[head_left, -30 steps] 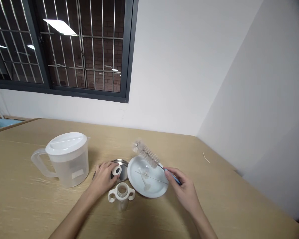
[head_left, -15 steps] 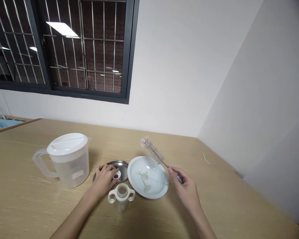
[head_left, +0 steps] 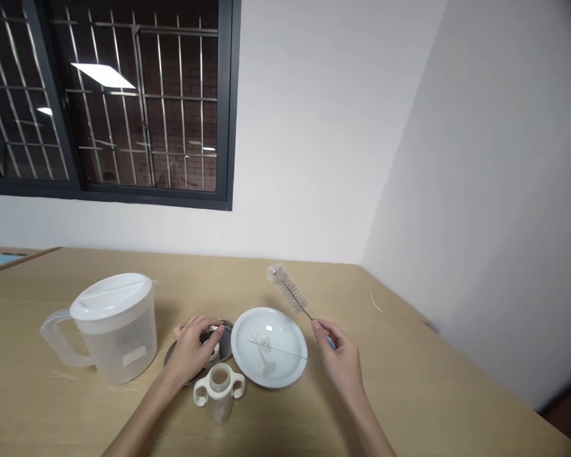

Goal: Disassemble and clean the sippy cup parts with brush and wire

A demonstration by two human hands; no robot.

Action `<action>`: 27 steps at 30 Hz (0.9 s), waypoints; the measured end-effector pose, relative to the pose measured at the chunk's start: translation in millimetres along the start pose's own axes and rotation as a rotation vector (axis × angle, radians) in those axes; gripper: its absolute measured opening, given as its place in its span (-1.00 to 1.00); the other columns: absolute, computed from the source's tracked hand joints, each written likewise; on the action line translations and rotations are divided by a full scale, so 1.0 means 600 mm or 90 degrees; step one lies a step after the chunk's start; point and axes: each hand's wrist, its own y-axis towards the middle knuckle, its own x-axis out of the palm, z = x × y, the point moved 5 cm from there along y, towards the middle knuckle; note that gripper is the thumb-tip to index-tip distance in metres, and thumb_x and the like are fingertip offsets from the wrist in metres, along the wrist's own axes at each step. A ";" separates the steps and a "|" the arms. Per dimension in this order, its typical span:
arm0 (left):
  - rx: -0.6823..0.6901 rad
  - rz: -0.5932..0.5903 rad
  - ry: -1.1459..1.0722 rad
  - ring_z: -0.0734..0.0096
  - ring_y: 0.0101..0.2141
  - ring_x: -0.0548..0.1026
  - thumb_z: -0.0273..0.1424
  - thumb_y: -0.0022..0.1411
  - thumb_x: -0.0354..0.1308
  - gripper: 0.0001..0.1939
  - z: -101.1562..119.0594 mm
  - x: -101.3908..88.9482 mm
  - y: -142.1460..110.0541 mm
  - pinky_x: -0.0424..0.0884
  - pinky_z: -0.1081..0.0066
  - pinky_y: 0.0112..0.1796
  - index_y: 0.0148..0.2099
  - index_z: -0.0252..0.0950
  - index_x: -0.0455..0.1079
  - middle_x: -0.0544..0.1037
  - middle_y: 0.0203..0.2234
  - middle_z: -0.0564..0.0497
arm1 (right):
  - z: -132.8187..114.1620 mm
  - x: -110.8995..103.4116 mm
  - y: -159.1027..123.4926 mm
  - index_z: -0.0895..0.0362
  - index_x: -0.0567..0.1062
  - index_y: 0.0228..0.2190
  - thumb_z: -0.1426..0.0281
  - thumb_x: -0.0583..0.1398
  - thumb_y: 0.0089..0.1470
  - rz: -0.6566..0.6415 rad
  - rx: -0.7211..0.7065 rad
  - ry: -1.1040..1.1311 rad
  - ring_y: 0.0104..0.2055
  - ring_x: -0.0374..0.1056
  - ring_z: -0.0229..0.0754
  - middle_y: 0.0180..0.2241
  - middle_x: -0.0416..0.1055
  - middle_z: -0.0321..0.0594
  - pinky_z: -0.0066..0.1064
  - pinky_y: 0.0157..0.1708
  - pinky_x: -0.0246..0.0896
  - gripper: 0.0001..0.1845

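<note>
My right hand grips a bottle brush by its blue handle, the clear bristles pointing up and left above the plate. Over a round metal tray is my left hand, thumb and fingers apart, with a white ring-shaped cap lying just under it, partly hidden. Close in front stands an uncapped clear baby bottle with two cream handles. On the white plate lie a thin wire-like rod and a translucent soft piece.
A lidded translucent pitcher stands at the left, its handle facing left. Toward the right edge of the wooden table lies a thin pale strip. A wall and a barred window rise behind the table.
My left hand's fingers have spread and come off the ring-shaped cap. The brush stays in my right hand in much the same pose. The whole view has shifted slightly.
</note>
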 end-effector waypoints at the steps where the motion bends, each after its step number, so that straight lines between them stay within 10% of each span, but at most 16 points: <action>1: 0.016 -0.008 -0.018 0.18 -0.10 0.51 -0.17 0.34 0.00 -0.69 0.016 0.001 0.009 0.24 0.21 -0.03 -0.19 -0.15 0.54 0.63 -0.19 -0.02 | 0.001 -0.001 0.001 0.20 0.61 -0.31 0.02 0.27 -0.04 0.002 -0.002 0.006 -0.17 0.50 0.04 -0.23 0.60 0.02 -0.25 -0.17 0.40 -0.51; 10: 0.066 -0.287 0.181 0.05 -0.24 0.58 -0.04 0.15 0.14 -0.59 0.146 0.102 0.098 0.39 0.26 -0.25 -0.22 -0.26 0.56 0.66 -0.30 -0.15 | 0.018 -0.007 0.008 0.21 0.61 -0.28 0.03 0.26 0.00 0.029 -0.016 0.021 -0.15 0.49 0.05 -0.21 0.60 0.02 -0.23 -0.14 0.38 -0.52; 19: 0.067 -0.379 0.329 -0.08 -0.11 0.55 -0.08 -0.03 0.35 -0.50 0.150 0.197 0.111 0.38 0.05 -0.05 -0.14 -0.35 0.52 0.60 -0.15 -0.30 | 0.014 -0.007 0.009 0.23 0.62 -0.28 0.04 0.25 0.02 0.034 -0.040 0.031 -0.20 0.50 0.03 -0.25 0.60 0.02 -0.27 -0.21 0.40 -0.51; 27: 0.029 -0.443 0.378 0.20 -0.06 0.50 -0.23 0.31 0.17 -0.68 0.139 0.216 0.117 0.42 0.06 -0.01 0.00 -0.34 0.42 0.51 -0.06 -0.10 | 0.004 -0.011 0.007 0.22 0.61 -0.26 0.06 0.24 0.06 0.025 -0.044 0.038 -0.19 0.51 0.01 -0.24 0.60 0.01 -0.27 -0.18 0.39 -0.54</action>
